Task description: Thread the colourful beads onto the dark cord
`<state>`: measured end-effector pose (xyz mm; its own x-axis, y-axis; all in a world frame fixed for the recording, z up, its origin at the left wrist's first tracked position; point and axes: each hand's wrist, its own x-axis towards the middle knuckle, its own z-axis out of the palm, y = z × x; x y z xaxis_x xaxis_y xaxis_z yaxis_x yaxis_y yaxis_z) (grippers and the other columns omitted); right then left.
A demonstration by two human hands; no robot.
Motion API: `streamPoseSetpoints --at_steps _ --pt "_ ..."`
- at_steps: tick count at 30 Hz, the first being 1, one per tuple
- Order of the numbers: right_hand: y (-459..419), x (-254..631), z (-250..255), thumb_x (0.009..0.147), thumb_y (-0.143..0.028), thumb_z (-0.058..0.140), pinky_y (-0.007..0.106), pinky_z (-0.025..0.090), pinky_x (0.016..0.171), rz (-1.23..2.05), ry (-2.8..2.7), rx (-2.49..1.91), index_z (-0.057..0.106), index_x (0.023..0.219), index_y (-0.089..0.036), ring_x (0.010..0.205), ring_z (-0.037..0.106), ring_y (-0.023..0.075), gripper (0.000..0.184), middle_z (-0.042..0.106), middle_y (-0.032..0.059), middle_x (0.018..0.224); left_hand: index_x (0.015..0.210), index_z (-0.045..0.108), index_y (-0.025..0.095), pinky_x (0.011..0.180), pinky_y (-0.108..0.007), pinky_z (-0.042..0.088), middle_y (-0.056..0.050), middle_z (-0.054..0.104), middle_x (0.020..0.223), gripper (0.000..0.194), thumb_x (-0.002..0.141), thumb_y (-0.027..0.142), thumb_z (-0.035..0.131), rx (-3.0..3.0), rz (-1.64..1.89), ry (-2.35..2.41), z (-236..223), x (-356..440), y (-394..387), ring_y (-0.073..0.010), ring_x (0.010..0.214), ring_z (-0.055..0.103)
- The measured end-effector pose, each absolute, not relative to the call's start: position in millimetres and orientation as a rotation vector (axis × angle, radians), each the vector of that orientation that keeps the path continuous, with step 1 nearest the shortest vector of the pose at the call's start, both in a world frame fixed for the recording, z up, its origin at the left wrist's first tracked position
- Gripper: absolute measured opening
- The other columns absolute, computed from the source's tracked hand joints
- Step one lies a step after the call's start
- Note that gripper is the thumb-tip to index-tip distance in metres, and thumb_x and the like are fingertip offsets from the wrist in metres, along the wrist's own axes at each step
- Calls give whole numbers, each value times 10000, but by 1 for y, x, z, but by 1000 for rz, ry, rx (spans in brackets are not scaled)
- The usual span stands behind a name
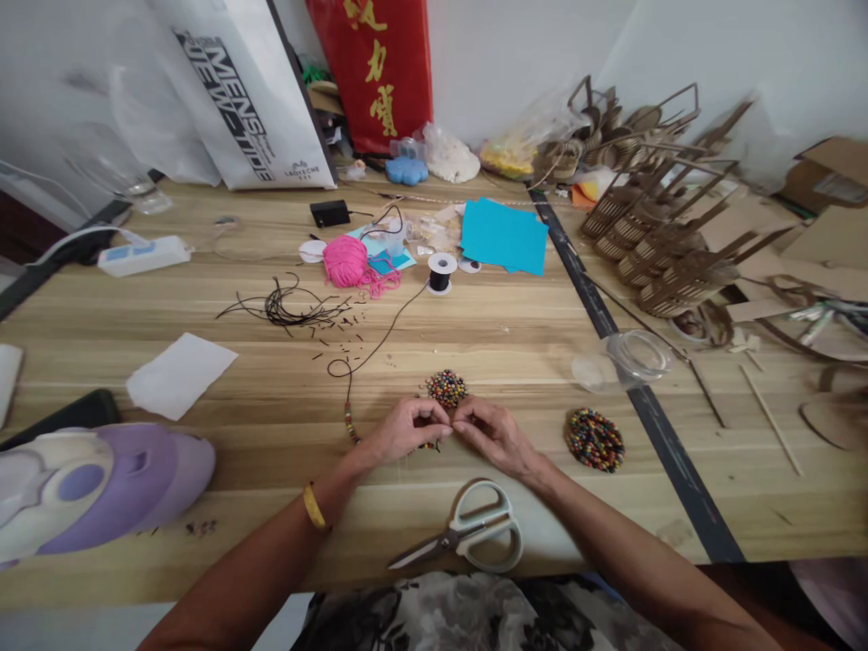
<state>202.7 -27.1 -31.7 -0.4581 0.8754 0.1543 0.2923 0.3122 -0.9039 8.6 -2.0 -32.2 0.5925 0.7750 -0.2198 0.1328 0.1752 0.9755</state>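
Multicolored beads point(447, 388), small and round.

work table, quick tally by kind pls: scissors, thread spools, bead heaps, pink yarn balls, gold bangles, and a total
Scissors: 1
Thread spool: 1
Bead heaps: 2
Pink yarn ball: 1
Gold bangle: 1
Total: 6

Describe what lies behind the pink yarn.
Behind the yarn is a black box. The table directly under the ball is covered, so nothing there can be seen.
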Motion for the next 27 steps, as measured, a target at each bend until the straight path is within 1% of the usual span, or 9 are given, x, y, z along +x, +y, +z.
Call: streamPoseSetpoints --at_steps 5,8,13,16,19,22,27 --pt "-27 204 -28 924 -305 493 235 384 603 1143 -1904 -1042 569 808 -157 656 493 125 203 553 21 722 732 620 103 570 -195 416 -9 600 621 222 723 318 674 1358 547 900 -33 8 -2 -87 569 527" --pt "-24 208 -28 918 -332 498 228 364 558 1151 -1826 -1093 572 826 -155 625 473 118 212 548 17 714 729 612 105 559 -195 416 -5 597 602 216 729 313 671 1366 541 911 -34 8 -2 -86 557 521" --pt "-15 219 -33 902 -337 514 225 362 526 1060 -1676 -1225 562 829 -158 588 465 112 200 539 5 683 720 603 102 563 -199 417 -12 598 609 195 733 287 663 1365 525 907 -31 8 -3 -87 564 527" --pt "-11 224 -37 889 -287 534 228 383 540 971 -1772 -1255 579 875 -162 617 500 123 134 564 16 728 726 604 100 567 -202 418 -15 601 616 191 735 281 662 1366 528 912 -30 8 -3 -88 565 528" --pt "-11 224 -39 892 -232 524 254 423 609 861 -1927 -1193 592 891 -174 694 541 149 90 587 42 795 731 608 100 567 -209 425 -19 608 620 200 733 292 667 1370 531 918 -32 8 -2 -94 564 534" --pt "-12 220 -39 912 -190 484 284 446 690 765 -2062 -1122 605 893 -177 765 564 173 123 592 68 835 726 616 100 556 -210 423 -19 612 618 199 730 292 668 1376 541 917 -36 8 -2 -96 554 532" --pt "-15 216 -37 937 -167 432 286 463 708 699 -2205 -1144 609 975 -177 790 587 186 182 592 91 914 721 628 104 555 -208 413 -10 614 604 138 742 240 640 1396 556 927 -36 8 -2 -101 559 529"
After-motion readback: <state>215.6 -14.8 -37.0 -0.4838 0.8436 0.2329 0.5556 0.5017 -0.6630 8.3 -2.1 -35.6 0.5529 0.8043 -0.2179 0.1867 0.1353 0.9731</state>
